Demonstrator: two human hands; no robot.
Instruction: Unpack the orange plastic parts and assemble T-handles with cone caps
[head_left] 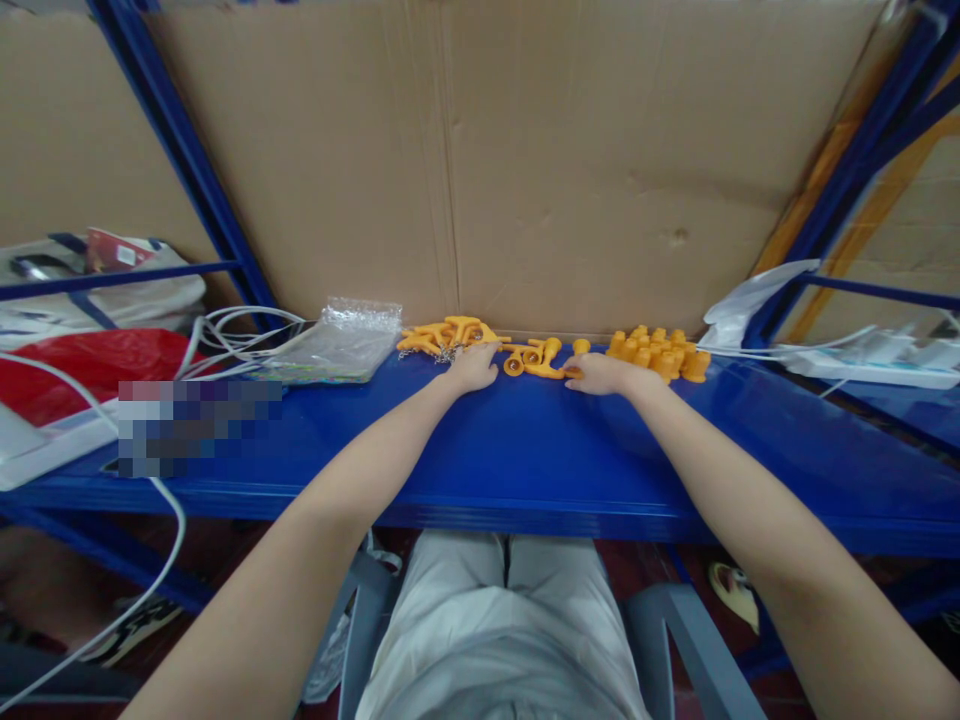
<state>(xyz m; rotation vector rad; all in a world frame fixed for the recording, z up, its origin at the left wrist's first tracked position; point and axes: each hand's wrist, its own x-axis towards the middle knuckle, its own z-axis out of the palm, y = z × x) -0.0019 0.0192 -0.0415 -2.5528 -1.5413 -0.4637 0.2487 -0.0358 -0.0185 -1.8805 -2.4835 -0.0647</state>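
On the blue table, a pile of orange plastic pieces with small metal chains (442, 338) lies at the back. My left hand (472, 369) rests against the right side of this pile, its thumb apart from the stretched fingers. Between my hands is a loose group of orange plastic pieces (551, 350), some with round cup-like ends. The fingers and thumb of my right hand (600, 374) are closed on the end of a curved orange piece (550, 373) in that group. Several orange cup-shaped pieces (660, 352) stand in rows just right of my right hand.
Clear plastic bags (341, 340) lie left of the pile, beside white cables (247, 325) and a red bag (97, 370). A power strip (874, 366) sits at right. Cardboard (525, 170) closes the back between blue posts (184, 150). The table's front edge (525, 518) is above my lap.
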